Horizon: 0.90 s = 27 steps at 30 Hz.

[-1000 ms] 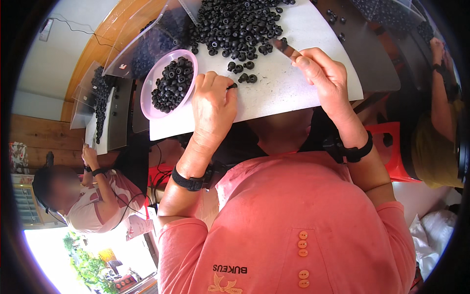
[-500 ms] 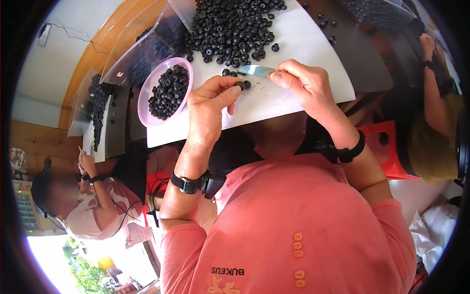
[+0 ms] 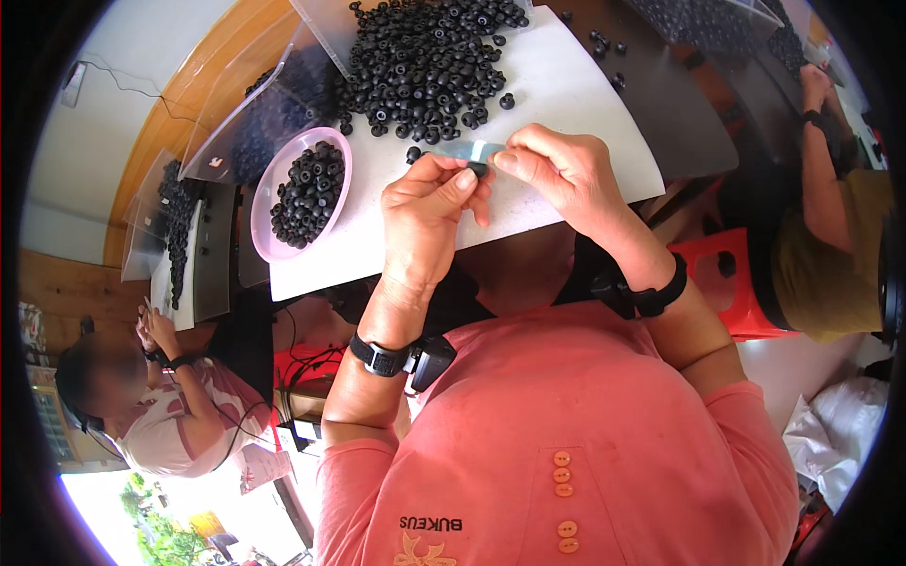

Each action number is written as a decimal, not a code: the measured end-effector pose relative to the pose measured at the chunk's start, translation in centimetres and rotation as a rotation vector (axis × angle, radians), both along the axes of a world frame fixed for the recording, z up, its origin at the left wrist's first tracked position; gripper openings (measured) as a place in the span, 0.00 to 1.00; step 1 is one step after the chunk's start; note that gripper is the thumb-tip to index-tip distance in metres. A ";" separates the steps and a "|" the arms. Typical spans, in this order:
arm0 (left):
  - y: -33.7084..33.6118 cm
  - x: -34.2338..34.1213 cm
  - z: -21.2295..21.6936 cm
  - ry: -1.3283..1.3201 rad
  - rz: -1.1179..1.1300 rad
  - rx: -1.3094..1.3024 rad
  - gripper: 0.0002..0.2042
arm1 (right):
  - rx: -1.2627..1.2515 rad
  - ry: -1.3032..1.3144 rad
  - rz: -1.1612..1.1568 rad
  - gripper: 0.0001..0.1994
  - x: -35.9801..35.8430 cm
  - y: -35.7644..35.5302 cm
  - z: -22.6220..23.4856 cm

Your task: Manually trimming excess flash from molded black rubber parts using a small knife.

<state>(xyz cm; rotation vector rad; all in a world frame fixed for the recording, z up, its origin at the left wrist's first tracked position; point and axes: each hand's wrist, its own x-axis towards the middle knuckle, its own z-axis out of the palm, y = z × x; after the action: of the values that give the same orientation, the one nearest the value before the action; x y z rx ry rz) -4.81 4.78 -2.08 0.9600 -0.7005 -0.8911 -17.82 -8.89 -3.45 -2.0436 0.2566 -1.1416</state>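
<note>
White tabletop [image 3: 590, 113] under the hands [image 3: 425, 222]; wooden wall [image 3: 64, 292] leftward, apparently planked.

Over on the left rises a pale wall [image 3: 104, 141], bordered by a band of orange-toned wood [image 3: 225, 52], with brown wood panelling [image 3: 71, 292] lower down. Daylight glares through a bright opening [image 3: 90, 505] at near left, green leaves [image 3: 156, 530] beyond it. A white tabletop [image 3: 595, 123] adjoins a dark one [image 3: 665, 123]; to the right, a red plastic seat [image 3: 700, 259] stands by pale floor [image 3: 769, 373].
</note>
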 end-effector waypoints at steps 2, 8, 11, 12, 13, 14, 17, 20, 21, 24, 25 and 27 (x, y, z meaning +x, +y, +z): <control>-0.1 -0.1 0.1 0.003 0.017 -0.004 0.05 | 0.023 0.011 -0.010 0.13 0.2 -0.3 -0.2; -0.2 0.4 -0.5 0.025 0.016 -0.045 0.05 | 0.019 0.098 -0.024 0.14 0.2 -0.3 0.5; -0.2 0.4 -0.7 0.035 0.003 -0.064 0.04 | -0.020 0.094 -0.029 0.15 0.1 -0.2 0.5; -0.3 0.4 -0.7 0.035 0.002 -0.069 0.04 | -0.027 0.109 -0.031 0.15 0.1 -0.2 0.5; -0.3 0.3 -0.7 0.035 0.000 -0.067 0.04 | -0.035 0.124 -0.033 0.15 0.1 -0.2 0.5; -0.3 0.3 -0.7 0.034 -0.002 -0.054 0.04 | -0.033 0.124 -0.034 0.15 0.1 -0.3 0.5; -0.5 0.5 -0.7 0.005 0.001 -0.033 0.04 | -0.066 0.118 -0.041 0.15 0.1 -0.3 0.5; -0.4 0.3 -0.4 -0.031 0.014 -0.018 0.04 | -0.054 0.134 -0.012 0.13 0.1 -0.4 0.4; -0.4 0.3 -0.3 -0.042 0.026 -0.014 0.04 | -0.061 0.129 -0.011 0.14 0.1 -0.4 0.4; -0.3 0.4 -0.5 -0.036 0.027 -0.024 0.05 | -0.067 0.134 -0.010 0.13 0.0 -0.3 0.6; -0.3 0.4 -0.5 -0.035 0.026 -0.022 0.05 | -0.068 0.144 -0.010 0.13 -0.1 -0.3 0.6; -0.3 0.3 -0.3 -0.067 0.034 -0.023 0.06 | -0.085 0.133 -0.005 0.13 0.0 -0.4 0.4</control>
<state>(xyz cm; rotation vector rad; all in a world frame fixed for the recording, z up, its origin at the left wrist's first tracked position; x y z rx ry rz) -4.52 4.52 -2.42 0.9824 -0.7477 -0.8221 -17.82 -9.28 -3.03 -2.1982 0.2827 -1.0366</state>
